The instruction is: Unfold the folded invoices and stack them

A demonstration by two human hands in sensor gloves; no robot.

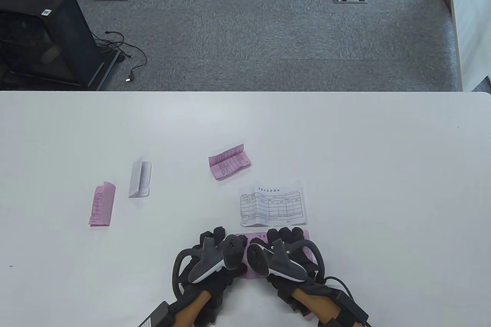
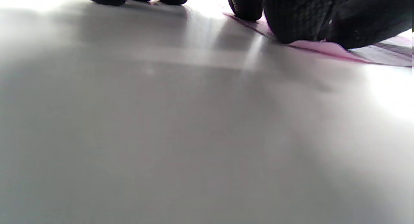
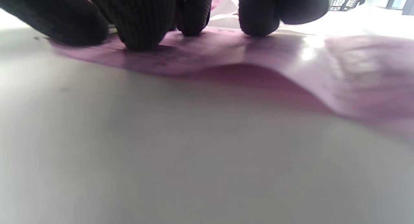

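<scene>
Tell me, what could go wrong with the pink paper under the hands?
The flat pink invoice sheet arches up off the white table near the right hand, so pressing there might crease it instead of smoothing it. The left hand touches only the sheet's edge, so it could slip sideways. The unfolded white invoice form lies close beside it and could get nudged.

White table (image 1: 345, 143), grey carpet (image 1: 249, 28), black cabinet (image 1: 42, 35)

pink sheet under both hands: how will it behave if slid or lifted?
The pink sheet looks thin and probably floppy: it humps off the table beside the right hand. Likely very light, so it may skid when the left hand pushes.
</scene>
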